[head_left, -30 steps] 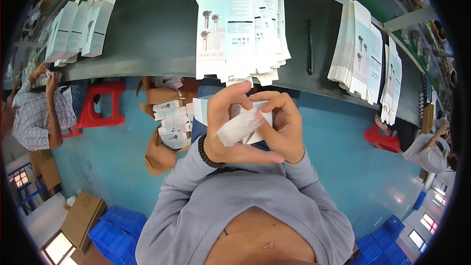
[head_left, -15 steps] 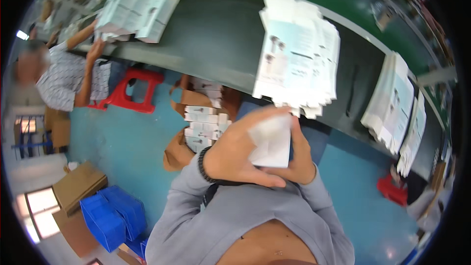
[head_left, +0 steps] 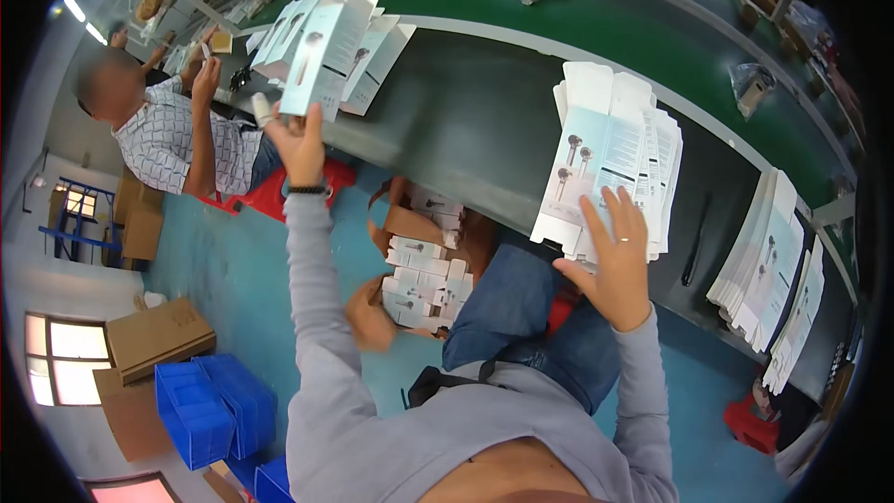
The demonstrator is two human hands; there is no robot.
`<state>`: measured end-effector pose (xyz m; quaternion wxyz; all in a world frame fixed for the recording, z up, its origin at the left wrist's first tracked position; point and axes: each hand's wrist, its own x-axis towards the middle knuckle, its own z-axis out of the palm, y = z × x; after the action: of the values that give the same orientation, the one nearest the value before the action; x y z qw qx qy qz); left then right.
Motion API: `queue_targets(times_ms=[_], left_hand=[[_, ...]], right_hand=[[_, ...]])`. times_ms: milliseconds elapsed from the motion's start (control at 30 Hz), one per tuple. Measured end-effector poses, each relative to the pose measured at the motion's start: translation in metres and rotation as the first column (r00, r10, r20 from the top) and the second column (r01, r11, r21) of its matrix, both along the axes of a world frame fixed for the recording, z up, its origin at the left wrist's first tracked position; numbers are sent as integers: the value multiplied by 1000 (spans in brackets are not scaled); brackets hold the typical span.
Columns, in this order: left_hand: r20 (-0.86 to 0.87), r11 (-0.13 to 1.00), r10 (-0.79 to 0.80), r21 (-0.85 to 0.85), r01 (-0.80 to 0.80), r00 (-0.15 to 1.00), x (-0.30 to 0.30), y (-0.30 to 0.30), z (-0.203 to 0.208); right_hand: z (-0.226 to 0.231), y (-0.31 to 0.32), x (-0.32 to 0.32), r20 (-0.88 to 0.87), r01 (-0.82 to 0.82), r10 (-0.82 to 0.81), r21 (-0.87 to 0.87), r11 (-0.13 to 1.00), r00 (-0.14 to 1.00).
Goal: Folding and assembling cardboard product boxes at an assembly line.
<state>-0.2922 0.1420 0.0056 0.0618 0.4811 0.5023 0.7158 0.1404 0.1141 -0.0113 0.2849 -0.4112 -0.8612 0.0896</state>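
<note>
My left hand [head_left: 300,151] reaches out to the far left of the dark table [head_left: 456,102]. Its fingers grip the lower end of a white and pale-blue carton [head_left: 315,61], which is tilted and has its top flap up. Other shaped cartons [head_left: 372,65] stand close around it. A white cover sits on one of that hand's fingertips. My right hand [head_left: 616,265], a ring on one finger, lies with fingers spread over the near edge of a stack of flat cartons [head_left: 596,149]. Whether it presses on the top carton is hard to tell.
Further flat cartons [head_left: 764,251] lie on the right, beside a thin black tool [head_left: 697,240]. An open cardboard box [head_left: 363,317] of cartons stands on the floor left of my legs. A co-worker [head_left: 168,130] sits at left; blue crates [head_left: 196,414] stand lower left. A green conveyor [head_left: 447,0] runs behind the table.
Both hands were together around a white carton before my body. The left has since swung far left, holding a carton, and the right has moved up to the flat stack. The view has shifted.
</note>
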Motion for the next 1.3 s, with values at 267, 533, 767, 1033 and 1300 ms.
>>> queue_targets(times_ms=[267,533,767,1033,1300], left_hand=[[-391,836,486,-53,-546,782,-44,81,-55],[-437,911,384,34,-412,813,72,49,-12],[-851,893,-410,-304,331,327,226,-56,62],[-612,647,-751,-604,466,249,228,-66,46],[10,728,-592,-424,539,806,263,-91,8]], right_hand=[[-24,0,4,155,-67,73,-45,997,985],[25,9,42,-268,53,63,406,912,961],[51,-49,34,-902,-415,-181,-349,840,392],[25,-43,37,-708,-95,-61,-178,979,703],[-18,-65,11,-742,-278,-84,-350,895,665]])
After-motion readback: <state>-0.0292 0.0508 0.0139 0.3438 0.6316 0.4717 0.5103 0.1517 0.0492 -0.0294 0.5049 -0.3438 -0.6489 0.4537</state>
